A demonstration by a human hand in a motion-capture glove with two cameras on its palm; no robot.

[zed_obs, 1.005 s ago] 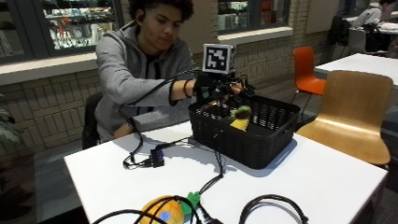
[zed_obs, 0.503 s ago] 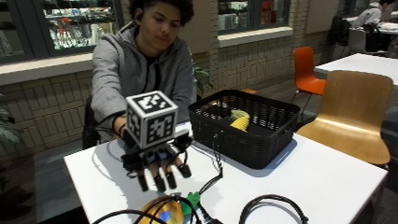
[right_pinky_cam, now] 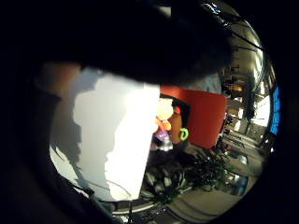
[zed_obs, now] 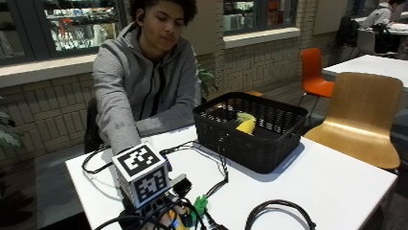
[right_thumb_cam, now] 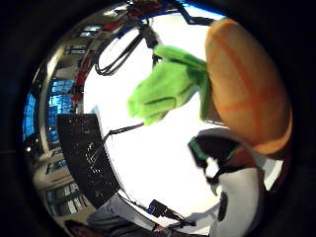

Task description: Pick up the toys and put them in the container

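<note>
Right hand low over orange toy (right_thumb_cam: 247, 84) at worktop (zed_obs: 331, 182) edge.
I cannot tell the grip state; black basket (zed_obs: 255, 129) holds a yellow toy (zed_obs: 246, 125), well apart.

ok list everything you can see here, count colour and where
basket: 1, black mesh, on the white table, at its far side
yellow toy: 1, yellow with a green tip, inside the basket
orange toy: 1, orange with green leaves, on the table's near edge under the gloved hand
table: 1, white, in front of the person
cables: several, black, lying across the table
wooden chair: 1, tan, beside the table
orange chair: 1, orange, farther back by the brick wall
person: 1, grey hoodie, seated behind the table
right hand: 1, black glove, down at the orange toy; its fingers do not show
</note>
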